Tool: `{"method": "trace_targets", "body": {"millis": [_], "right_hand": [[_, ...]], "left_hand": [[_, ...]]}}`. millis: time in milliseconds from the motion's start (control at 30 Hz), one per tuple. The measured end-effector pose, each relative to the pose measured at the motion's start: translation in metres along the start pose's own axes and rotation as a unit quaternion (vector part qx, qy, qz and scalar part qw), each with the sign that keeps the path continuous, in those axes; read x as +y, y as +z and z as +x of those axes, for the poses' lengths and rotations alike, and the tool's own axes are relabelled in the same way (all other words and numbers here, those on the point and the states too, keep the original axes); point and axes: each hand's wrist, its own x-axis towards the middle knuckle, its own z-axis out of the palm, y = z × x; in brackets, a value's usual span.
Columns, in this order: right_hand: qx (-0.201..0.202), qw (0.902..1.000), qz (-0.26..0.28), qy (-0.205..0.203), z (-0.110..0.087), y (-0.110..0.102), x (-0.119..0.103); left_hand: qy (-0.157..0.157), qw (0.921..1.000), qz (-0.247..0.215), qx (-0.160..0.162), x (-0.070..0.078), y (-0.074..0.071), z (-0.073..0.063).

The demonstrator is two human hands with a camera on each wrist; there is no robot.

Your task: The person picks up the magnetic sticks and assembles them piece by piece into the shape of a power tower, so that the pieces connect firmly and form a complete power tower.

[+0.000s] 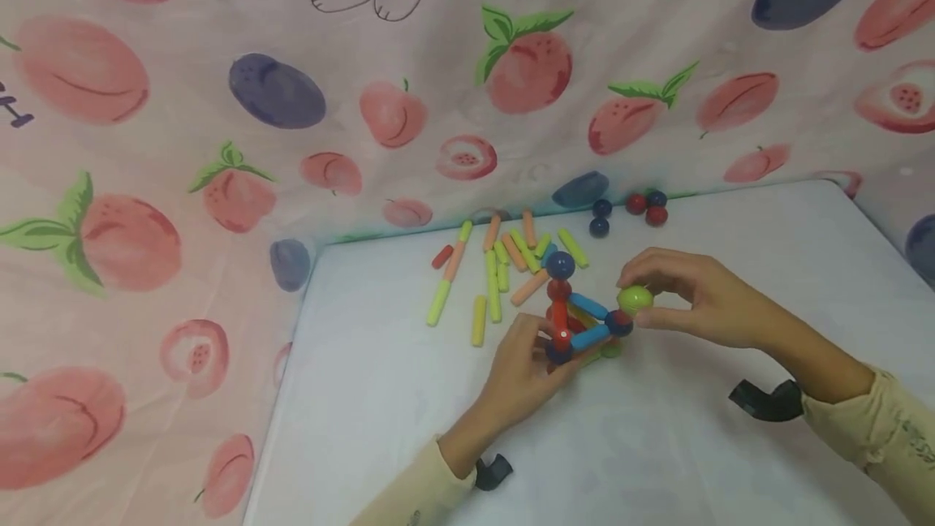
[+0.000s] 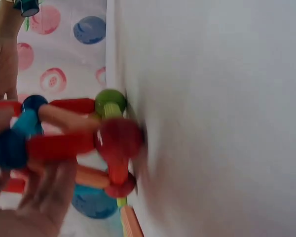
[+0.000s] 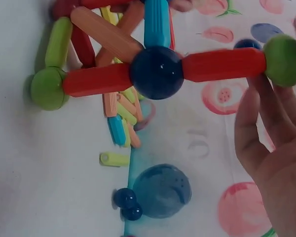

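A frame of coloured rods and balls stands on the white table, with blue rods (image 1: 588,338) joining dark blue balls (image 3: 157,73) near its top. My left hand (image 1: 522,364) grips its left side at a dark blue ball and a red rod. At the right corner my right hand (image 1: 687,299) pinches a green ball (image 1: 635,300) between thumb and fingers. The right wrist view has this green ball at the end of a red rod (image 3: 224,64), which meets a blue ball. Lower red balls (image 2: 119,138) and a green ball (image 2: 110,102) sit at the table surface.
Loose yellow-green, orange, red and blue rods (image 1: 493,286) lie behind and left of the frame. Several dark blue and red balls (image 1: 636,203) rest by the back edge. A fruit-print cloth (image 1: 394,116) hangs behind the table. Black straps (image 1: 767,400) show at the wrists.
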Motion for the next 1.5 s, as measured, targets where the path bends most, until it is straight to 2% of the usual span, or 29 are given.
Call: {"method": "trace_targets", "body": {"millis": [100,133,200,267,333,400,433,467,533,633,700,767,833,900,1000,1100,1200,1300,1367,1433,1500], "right_hand": [[-0.008,0.9991,0.041,-0.010,0.001,-0.008,0.011],[0.003,0.9991,0.042,0.001,0.003,-0.010,0.017],[0.045,0.9976,0.015,0.051,0.009,-0.017,0.033],[0.091,0.9879,-0.057,0.112,0.018,-0.023,0.056],[0.105,0.9693,-0.133,0.178,0.028,-0.029,0.084],[0.092,0.9532,-0.197,0.210,0.036,-0.034,0.115],[0.079,0.9467,-0.222,0.220,0.039,-0.035,0.128],[0.063,0.9414,-0.238,0.230,0.042,-0.037,0.140],[0.032,0.9302,-0.258,0.259,0.044,-0.038,0.158],[0.010,0.9172,-0.268,0.295,0.045,-0.036,0.175],[0.004,0.9148,-0.272,0.298,0.045,-0.034,0.183],[0.009,0.9188,-0.270,0.288,0.044,-0.032,0.184],[0.030,0.9248,-0.268,0.269,0.044,-0.032,0.180],[0.067,0.9316,-0.256,0.249,0.042,-0.033,0.165],[0.127,0.9405,-0.225,0.220,0.040,-0.036,0.129],[0.148,0.9517,-0.172,0.207,0.032,-0.039,0.082],[0.121,0.9730,-0.097,0.171,0.021,-0.037,0.037],[0.060,0.9934,-0.035,0.091,0.009,-0.028,0.004],[0.016,0.9992,-0.018,0.033,0.001,-0.021,-0.010],[-0.018,0.9994,-0.027,-0.009,-0.005,-0.016,-0.018],[-0.035,0.9982,-0.040,-0.027,-0.010,-0.012,-0.022]], "left_hand": [[0.021,0.9978,-0.024,-0.059,-0.005,-0.006,-0.005],[0.032,0.9960,-0.030,-0.077,-0.007,-0.008,-0.007],[0.051,0.9931,-0.039,-0.098,-0.008,-0.010,-0.010],[0.059,0.9954,-0.025,-0.071,-0.009,-0.010,-0.011],[0.050,0.9986,-0.016,-0.013,-0.010,-0.011,-0.009],[0.029,0.9989,-0.004,0.036,-0.011,-0.011,-0.003],[0.020,0.9987,-0.007,0.047,-0.012,-0.012,0.002],[0.014,0.9989,-0.014,0.042,-0.012,-0.014,0.007],[0.016,0.9997,-0.019,0.005,-0.015,-0.016,0.017],[0.029,0.9976,-0.018,-0.059,-0.016,-0.020,0.028],[0.038,0.9958,-0.004,-0.083,-0.017,-0.021,0.031],[0.047,0.9938,0.010,-0.101,-0.016,-0.023,0.029],[0.046,0.9927,0.010,-0.111,-0.014,-0.023,0.025],[0.044,0.9932,0.013,-0.107,-0.013,-0.021,0.018],[0.028,0.9976,0.022,-0.059,-0.010,-0.014,0.009],[0.004,0.9993,0.037,0.002,-0.002,-0.002,0.004],[-0.027,0.9979,0.029,0.052,0.007,0.011,0.003],[-0.050,0.9951,0.018,0.083,0.012,0.021,0.003],[-0.057,0.9942,0.015,0.090,0.015,0.025,0.002],[-0.051,0.9949,0.015,0.085,0.018,0.026,0.002],[-0.040,0.9961,0.019,0.077,0.020,0.026,0.001]]}}
